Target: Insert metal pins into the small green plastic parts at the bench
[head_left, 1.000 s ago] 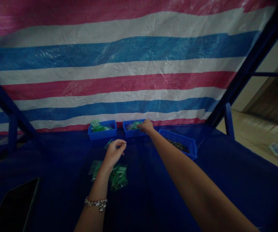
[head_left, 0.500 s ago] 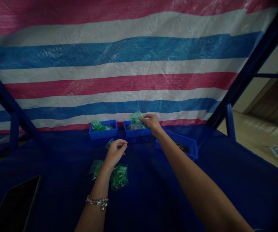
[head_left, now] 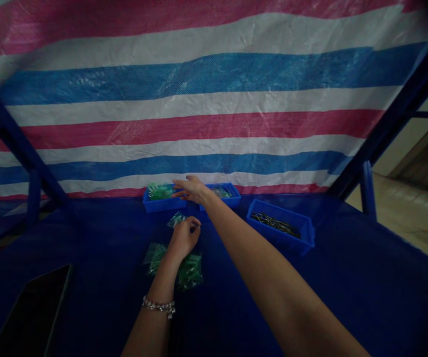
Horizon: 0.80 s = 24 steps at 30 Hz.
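slick green packets (head_left: 159, 192) beside the right hand (head_left: 190, 190), fingers apart

they heap in a smooth blue bin (head_left: 159, 205) at its nine o'clock; an angular clear sachet (head_left: 176, 219), long axis half hidden, lies at eleven from the curled left hand (head_left: 185, 240), hold unclear; slim dark rods (head_left: 274, 224) point ten to four.

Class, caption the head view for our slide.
Right hand at the left bin, left hand by a packet, phone at left.
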Motion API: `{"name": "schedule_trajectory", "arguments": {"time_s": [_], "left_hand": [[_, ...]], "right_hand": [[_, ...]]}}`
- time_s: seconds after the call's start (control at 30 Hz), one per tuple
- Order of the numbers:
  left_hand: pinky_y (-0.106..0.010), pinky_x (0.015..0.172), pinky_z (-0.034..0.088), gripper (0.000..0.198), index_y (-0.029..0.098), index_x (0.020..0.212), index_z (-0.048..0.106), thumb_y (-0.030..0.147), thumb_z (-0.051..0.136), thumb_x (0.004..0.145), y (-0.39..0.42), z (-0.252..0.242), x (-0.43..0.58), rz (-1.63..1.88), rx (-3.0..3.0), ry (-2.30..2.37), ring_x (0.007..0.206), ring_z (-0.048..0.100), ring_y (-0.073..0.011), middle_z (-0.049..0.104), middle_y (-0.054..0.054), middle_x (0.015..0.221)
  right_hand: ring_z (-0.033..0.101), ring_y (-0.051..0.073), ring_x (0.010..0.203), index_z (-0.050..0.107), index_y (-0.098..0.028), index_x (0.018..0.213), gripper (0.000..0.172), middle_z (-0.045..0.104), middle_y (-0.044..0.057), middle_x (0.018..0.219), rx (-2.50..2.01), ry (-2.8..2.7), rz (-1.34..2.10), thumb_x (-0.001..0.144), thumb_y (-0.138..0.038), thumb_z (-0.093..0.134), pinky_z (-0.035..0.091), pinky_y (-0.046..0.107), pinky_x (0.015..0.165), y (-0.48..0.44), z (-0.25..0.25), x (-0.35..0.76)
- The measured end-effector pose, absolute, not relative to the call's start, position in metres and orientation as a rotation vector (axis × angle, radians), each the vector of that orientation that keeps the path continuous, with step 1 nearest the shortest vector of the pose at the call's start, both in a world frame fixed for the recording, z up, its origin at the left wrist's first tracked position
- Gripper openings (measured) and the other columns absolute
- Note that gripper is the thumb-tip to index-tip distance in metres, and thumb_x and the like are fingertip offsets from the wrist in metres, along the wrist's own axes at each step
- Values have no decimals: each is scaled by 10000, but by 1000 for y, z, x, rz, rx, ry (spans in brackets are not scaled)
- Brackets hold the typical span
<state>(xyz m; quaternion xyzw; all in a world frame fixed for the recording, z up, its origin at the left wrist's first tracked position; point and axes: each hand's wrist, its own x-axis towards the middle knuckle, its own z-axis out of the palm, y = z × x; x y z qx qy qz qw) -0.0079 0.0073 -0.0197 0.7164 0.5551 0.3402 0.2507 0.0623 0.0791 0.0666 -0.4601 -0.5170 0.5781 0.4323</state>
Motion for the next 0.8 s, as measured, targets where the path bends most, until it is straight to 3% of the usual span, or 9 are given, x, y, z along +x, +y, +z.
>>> {"name": "schedule_trajectory", "arguments": {"time_s": [0.1,0.2,0.3,0.37,0.47,0.57,0.67,0.8], "left_hand": [[-261,615,399,132,191,756,590,143,497,677,8,-16,-10,960,1929,1538,587,549,-148,608,-14,646],[-272,651,407,155,191,765,588,121,482,675,8,-10,-14,1003,1883,1613,645,569,-163,626,-33,703],[-283,691,412,192,186,795,580,108,437,693,9,-6,-22,1066,1802,1762,721,581,-177,636,-57,785],[-298,740,407,220,173,844,576,108,418,706,11,-7,-29,1090,1810,1869,799,576,-191,632,-83,856],[-381,805,377,295,144,995,550,173,448,720,12,-13,-36,915,1885,2044,969,509,-266,586,-150,1021],[-476,795,353,391,220,1094,514,302,505,712,11,-20,-38,670,1950,2109,1080,402,-344,510,-126,1181],[-487,802,340,387,259,1093,518,329,516,712,9,-23,-34,569,2044,2130,1083,391,-328,516,-88,1192],[-450,788,357,294,234,1004,573,304,511,725,8,-21,-27,571,2137,2221,1008,459,-279,601,-80,1051]], "right_hand": [[570,86,487,170,-140,1314,702,583,151,1036,-1146,-1346,1411,744,-255,563,372,175,374,69,56,72],[536,78,452,332,-119,1258,564,621,116,923,-1166,-1488,1279,745,-224,543,336,167,345,60,46,88],[507,77,433,577,-114,1008,292,637,60,739,-1253,-1680,1105,727,-184,536,337,174,368,54,31,101],[490,74,426,640,-135,854,193,617,18,624,-1291,-1757,1002,675,-152,573,365,183,418,49,18,106],[499,89,445,662,-160,769,154,601,-2,567,-1296,-1788,976,637,-141,586,385,201,461,34,-2,110],[514,97,484,660,-174,808,180,608,-3,593,-1218,-1892,966,660,-172,557,394,207,484,14,-17,118],[529,104,528,647,-170,836,194,617,11,652,-1148,-1914,958,675,-200,545,398,208,486,-1,-27,130],[534,110,541,622,-155,818,179,613,23,646,-1145,-1700,1014,693,-218,510,406,211,477,-7,-39,140]]}}
